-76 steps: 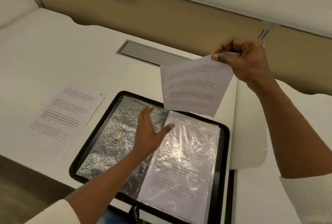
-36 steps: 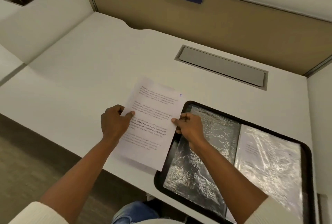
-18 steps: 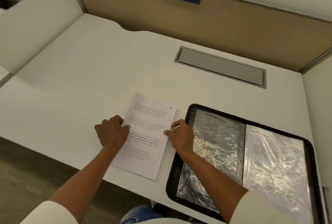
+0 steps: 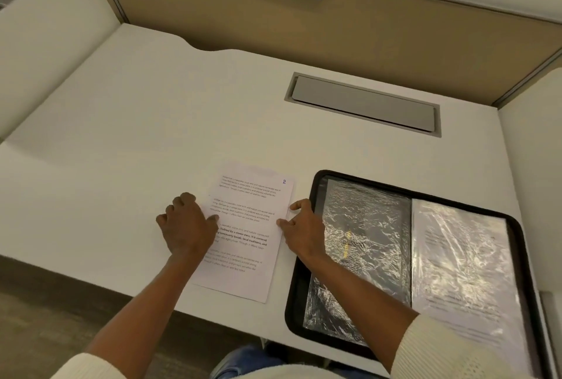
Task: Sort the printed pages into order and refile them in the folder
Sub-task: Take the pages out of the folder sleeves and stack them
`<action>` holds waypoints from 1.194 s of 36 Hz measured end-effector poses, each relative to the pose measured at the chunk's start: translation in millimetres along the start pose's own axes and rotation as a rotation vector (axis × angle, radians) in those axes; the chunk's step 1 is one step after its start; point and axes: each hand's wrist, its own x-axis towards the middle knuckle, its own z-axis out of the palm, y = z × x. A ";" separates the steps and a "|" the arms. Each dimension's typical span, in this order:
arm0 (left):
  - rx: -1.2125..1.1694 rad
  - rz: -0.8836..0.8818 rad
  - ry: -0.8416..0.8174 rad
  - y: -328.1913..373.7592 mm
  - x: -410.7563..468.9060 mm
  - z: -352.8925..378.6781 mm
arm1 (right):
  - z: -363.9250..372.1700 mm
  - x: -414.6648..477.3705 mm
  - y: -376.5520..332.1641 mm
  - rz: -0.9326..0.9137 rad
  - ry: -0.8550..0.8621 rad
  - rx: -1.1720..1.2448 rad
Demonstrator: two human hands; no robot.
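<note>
The printed pages [image 4: 247,244] are lying flat on the tabletop [image 4: 146,117], just left of the open folder [image 4: 517,228], with the sheet marked 2 on top. The left grip [image 4: 185,226] is resting at their left edge, fingers curled and thumb lying on the paper; whether it is pinching the edge I cannot tell. The right grip [image 4: 304,226] is touching their right edge, thumb and forefinger spread apart and clamped on nothing, with its wrist crossing the folder's left sleeve. Two seconds ago the right grip was holding a single sheet in the air above the folder; a second ago both were lifting the pages, which are now lying down.
</note>
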 end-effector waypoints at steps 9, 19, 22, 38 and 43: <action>-0.034 0.207 0.067 62.4 -32.7 8.2 | -59.3 -19.3 29.8 -0.125 0.069 0.021; -0.239 0.664 -0.052 197.1 -113.7 42.9 | -178.4 -36.0 119.8 -0.029 0.326 -0.079; -0.251 0.783 -0.109 234.8 -140.8 53.8 | -213.8 -38.6 155.8 -0.025 0.348 -0.157; -0.062 1.050 -0.307 325.8 -227.2 112.7 | -335.8 -10.5 281.3 -0.045 0.206 -0.472; -0.034 1.029 -0.287 325.3 -232.7 115.9 | -338.9 -3.0 293.8 -0.115 0.204 -0.540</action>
